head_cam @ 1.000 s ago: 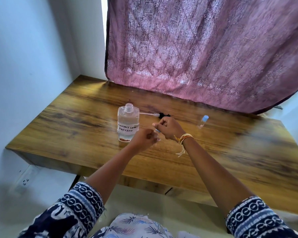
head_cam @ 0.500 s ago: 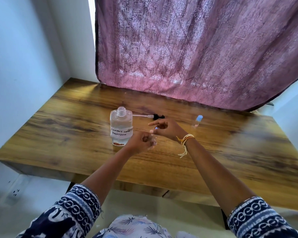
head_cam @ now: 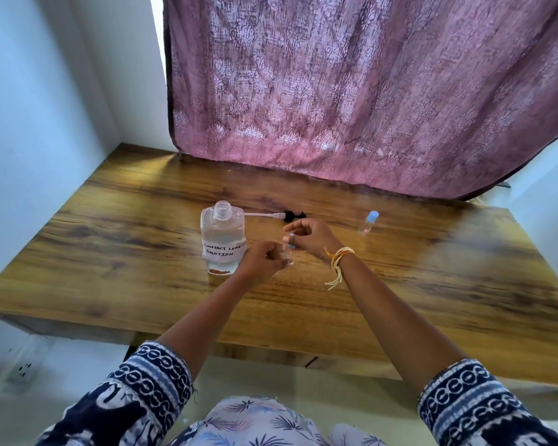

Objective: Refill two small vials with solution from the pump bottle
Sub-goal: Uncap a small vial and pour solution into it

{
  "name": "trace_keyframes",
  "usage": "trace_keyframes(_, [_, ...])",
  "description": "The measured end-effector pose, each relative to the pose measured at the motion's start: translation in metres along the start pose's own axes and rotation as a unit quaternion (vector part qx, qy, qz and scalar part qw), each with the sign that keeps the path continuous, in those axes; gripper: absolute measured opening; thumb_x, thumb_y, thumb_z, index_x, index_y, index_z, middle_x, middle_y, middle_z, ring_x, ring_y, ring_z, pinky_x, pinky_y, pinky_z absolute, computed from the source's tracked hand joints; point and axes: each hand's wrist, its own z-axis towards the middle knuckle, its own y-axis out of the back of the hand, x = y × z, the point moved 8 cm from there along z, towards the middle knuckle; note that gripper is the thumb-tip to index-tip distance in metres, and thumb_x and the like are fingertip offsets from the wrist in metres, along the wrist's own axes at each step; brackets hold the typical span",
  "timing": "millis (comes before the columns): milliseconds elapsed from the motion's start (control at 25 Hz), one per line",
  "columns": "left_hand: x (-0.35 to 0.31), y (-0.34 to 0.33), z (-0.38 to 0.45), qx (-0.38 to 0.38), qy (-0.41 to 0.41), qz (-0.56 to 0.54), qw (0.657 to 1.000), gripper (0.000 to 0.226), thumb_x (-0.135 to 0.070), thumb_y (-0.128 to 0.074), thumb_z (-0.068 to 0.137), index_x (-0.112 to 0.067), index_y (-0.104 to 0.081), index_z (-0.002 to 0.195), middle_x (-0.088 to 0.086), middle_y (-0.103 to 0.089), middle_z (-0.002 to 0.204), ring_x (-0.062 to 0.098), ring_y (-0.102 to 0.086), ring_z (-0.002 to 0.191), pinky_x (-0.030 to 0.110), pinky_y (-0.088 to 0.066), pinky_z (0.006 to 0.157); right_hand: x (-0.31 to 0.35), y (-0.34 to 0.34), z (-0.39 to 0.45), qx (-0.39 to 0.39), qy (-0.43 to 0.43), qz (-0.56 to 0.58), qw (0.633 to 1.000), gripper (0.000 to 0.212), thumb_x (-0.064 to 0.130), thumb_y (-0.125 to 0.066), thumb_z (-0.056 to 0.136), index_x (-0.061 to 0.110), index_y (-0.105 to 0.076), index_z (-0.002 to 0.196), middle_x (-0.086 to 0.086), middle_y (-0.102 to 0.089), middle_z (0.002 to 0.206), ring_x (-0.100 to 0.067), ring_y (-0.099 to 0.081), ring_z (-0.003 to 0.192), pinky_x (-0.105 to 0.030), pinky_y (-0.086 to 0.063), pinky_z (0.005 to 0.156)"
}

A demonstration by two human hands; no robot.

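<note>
2 hands meet over wooden table, just right of bottle. Left hand curled around small clear vial, holding it upright. Right hand pinching blue cap at vial top with fingertips, other fingers spread; thread bracelet on wrist. Bottle upright, neck uncapped, handwritten label "CONTACT LENS SOLUTION". Pump head with tube lying flat on table behind hands. 2nd vial, blue-capped, standing well right. Pink curtain behind.
</note>
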Motion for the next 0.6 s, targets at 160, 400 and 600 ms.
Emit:
trace_keyframes(160, [0.007, -0.003, 0.003, 0.013, 0.018, -0.025, 0.999, 0.020, -0.011, -0.077, 0.078, -0.009, -0.062, 0.092, 0.006, -0.059, 0.076, 0.017, -0.054, 0.073, 0.031, -0.045, 0.070, -0.003, -0.009, 0.005, 0.064, -0.022, 0.010, 0.998, 0.032, 0.007, -0.072, 0.082, 0.001, -0.066, 0.113, -0.008, -0.066, 0.093, -0.014, -0.062, 0.084, -0.029, -0.055, 0.082])
trace_keyframes(400, [0.023, -0.011, 0.006, 0.039, 0.037, 0.015, 0.998, 0.022, -0.011, -0.075, 0.080, -0.015, -0.054, 0.078, 0.013, -0.067, 0.086, 0.027, -0.063, 0.084, 0.042, -0.052, 0.081, -0.008, -0.014, 0.008, 0.068, -0.020, -0.139, 0.988, 0.024, 0.010, -0.066, 0.086, 0.004, -0.071, 0.108, -0.014, -0.069, 0.094, -0.015, -0.060, 0.078, -0.035, -0.051, 0.078])
trace_keyframes(600, [0.029, -0.014, 0.009, 0.050, 0.052, 0.016, 0.997, 0.023, -0.012, -0.071, 0.083, -0.007, -0.062, 0.104, 0.016, -0.071, 0.104, 0.031, -0.066, 0.102, 0.046, -0.053, 0.092, -0.009, -0.014, 0.009, 0.057, -0.016, -0.133, 0.989, 0.035, 0.012, -0.074, 0.081, 0.006, -0.068, 0.115, -0.009, -0.068, 0.100, -0.018, -0.061, 0.089, -0.036, -0.051, 0.089])
